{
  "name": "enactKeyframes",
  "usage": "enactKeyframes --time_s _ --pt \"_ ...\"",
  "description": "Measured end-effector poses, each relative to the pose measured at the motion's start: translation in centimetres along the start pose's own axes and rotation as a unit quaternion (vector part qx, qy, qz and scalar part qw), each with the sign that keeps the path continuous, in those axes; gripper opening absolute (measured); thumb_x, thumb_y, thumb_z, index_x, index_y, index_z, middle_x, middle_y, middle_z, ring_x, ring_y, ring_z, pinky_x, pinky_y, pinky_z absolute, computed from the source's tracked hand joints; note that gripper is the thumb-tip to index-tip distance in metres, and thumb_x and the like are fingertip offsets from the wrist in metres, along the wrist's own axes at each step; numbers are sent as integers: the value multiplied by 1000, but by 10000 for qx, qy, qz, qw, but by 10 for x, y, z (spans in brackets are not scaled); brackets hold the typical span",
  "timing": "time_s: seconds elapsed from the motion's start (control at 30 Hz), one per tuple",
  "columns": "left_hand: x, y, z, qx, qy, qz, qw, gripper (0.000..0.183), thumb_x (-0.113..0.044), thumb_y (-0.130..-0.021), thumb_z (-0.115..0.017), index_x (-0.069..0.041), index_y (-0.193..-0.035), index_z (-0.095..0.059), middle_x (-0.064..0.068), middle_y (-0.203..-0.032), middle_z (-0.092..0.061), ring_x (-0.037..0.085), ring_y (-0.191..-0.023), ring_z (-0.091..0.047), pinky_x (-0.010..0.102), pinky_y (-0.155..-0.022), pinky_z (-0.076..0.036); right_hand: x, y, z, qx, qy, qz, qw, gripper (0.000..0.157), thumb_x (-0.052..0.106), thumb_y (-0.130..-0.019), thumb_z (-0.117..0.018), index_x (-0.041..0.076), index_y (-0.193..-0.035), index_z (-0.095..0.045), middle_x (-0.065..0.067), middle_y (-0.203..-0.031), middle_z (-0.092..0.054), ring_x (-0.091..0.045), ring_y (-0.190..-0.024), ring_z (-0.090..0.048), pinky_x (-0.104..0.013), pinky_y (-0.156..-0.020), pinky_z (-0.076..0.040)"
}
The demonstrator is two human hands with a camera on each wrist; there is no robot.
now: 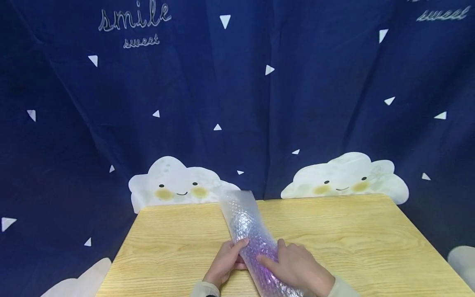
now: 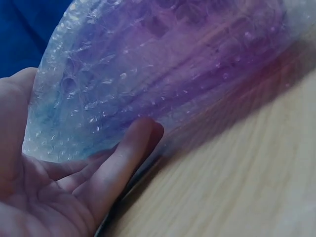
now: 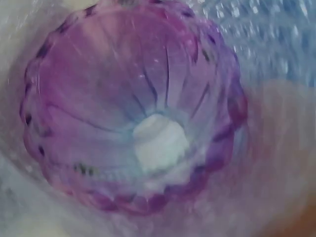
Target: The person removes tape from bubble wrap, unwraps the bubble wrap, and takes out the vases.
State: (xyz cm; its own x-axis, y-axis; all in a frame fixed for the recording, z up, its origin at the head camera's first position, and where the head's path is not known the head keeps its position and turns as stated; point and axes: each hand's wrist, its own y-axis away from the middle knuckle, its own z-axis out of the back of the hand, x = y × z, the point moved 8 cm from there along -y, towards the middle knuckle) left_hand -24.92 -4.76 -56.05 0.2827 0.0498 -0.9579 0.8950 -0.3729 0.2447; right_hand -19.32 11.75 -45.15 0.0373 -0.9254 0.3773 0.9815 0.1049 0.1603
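A purple and blue glass vase (image 3: 94, 74) with a scalloped rim and ribbed inside sits in a bubble wrap sleeve (image 1: 237, 206). In the right wrist view I look into its mouth, down to a pale round bottom. My left hand (image 1: 227, 260) grips the wrapped vase from the left, thumb on top and fingers underneath. From the right, my right hand (image 1: 297, 266) holds it lower down, its thumb lying across the wrap over the purple part. The left wrist view shows the left fingers (image 2: 123, 168) against the sleeve's underside, close over the table.
A light wood-grain table (image 1: 345, 231) spreads beneath the hands. Behind it hangs a dark blue curtain (image 1: 237, 82) printed with white triangles, smiling clouds and lettering. The sleeve's flat far end reaches toward the table's back edge.
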Motion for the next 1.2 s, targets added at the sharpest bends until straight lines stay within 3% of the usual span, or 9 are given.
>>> enactKeyframes --time_s 0.23,0.37,0.63,0.87,0.97,1.1,1.2 --pt "5 4 -9 177 -86 4 9998 54 -45 -95 -56 6 -114 -62 7 -84 -77 12 -70 -74 31 -66 -63 -12 11 -3 367 -379 163 9985 107 81 -79 -50 -15 -127 -52 -28 -102 -70 -41 -97 -69 -57 -84 -57" --pt "5 6 -15 231 -226 2 9995 53 -46 -95 -56 5 -107 -65 1 -76 -75 9 -66 -72 26 -61 -62 -21 16 -6 505 -504 95 9974 107 83 -78 -48 -12 -128 -53 -29 -111 -68 -41 -105 -66 -61 -88 -54" --pt "3 11 -22 333 -327 -55 9989 50 -45 -94 -58 4 -100 -65 2 -74 -75 9 -63 -71 27 -60 -62 -30 21 -11 855 -728 15 9937 112 84 -78 -46 -15 -132 -49 -33 -125 -61 -46 -117 -60 -65 -97 -48" --pt "7 14 -30 687 -307 -92 9971 49 -43 -96 -56 5 -107 -65 9 -85 -76 14 -70 -73 29 -61 -63 -40 25 -23 1601 -835 -575 9819 112 82 -73 -54 -13 -132 -49 -30 -122 -64 -45 -113 -62 -68 -93 -49" --pt "8 15 -32 782 -316 -62 9964 49 -43 -97 -55 4 -111 -65 10 -88 -76 14 -73 -73 28 -60 -62 -42 28 -25 1749 -874 -597 9789 109 81 -74 -55 -12 -131 -51 -28 -119 -65 -43 -110 -63 -68 -91 -50" --pt "10 17 -33 909 -393 -39 9951 48 -44 -97 -54 1 -113 -64 7 -87 -75 13 -74 -73 24 -58 -61 -39 33 -21 1817 -881 -188 9792 97 75 -80 -56 -11 -126 -56 -25 -112 -68 -40 -105 -66 -66 -88 -52" --pt "12 20 -33 988 -365 -62 9944 48 -43 -98 -53 1 -116 -63 10 -91 -76 16 -76 -74 28 -61 -62 -35 36 -18 1885 -882 220 9779 89 70 -84 -55 -11 -122 -58 -24 -106 -70 -38 -99 -68 -64 -84 -54"
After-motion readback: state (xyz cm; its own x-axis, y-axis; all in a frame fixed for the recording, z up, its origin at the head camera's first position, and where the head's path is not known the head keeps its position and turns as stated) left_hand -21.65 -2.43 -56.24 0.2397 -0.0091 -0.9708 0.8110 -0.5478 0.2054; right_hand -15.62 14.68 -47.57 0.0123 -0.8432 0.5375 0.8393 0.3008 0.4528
